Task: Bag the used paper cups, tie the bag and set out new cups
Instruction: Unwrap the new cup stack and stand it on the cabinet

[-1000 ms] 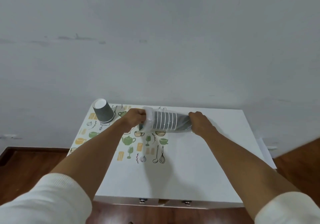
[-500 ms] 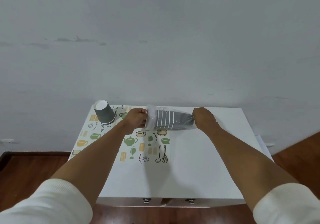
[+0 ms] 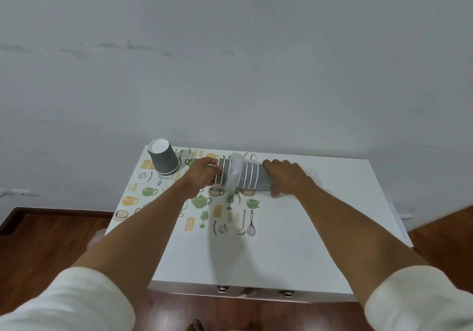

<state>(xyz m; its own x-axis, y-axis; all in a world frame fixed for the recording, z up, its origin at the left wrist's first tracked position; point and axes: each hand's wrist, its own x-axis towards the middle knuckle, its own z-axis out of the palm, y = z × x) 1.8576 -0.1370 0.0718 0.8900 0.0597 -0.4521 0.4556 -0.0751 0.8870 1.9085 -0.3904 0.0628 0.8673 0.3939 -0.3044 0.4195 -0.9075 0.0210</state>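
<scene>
Grip, left: our left hand pinches the open-rim end of the cup stack, fingers curled round the outermost cup where it sticks out of the plastic.
Grip, right: our right hand is clamped over the other end of the stack, fingers curled on the cups through the plastic sleeve.
Near edge: two white sleeves at the bottom of the view, both forearms reaching out over the bench; two small metal latches show on its front edge.
Middle: a printed mat with teapots, cups and whisks covers the left half of the bench.
Task's thing: the stack lies on its side across the far part of the bench, partly over the mat, held between both hands and partly wrapped in the clear sleeve.
Far left: a short stack of grey cups stands upside down at the mat's far corner, well apart from the sleeved stack.
Behind: a plain pale wall.
Progress: we judge we are at the last part, drawing fresh cups out of their sleeve; no tied bag of used cups is in view, so we cannot confirm that step.
Count: about eight white rims show in the sleeved stack; the upturned stack seems to be two cups, though we cannot be sure; one mat, one bench.
</scene>
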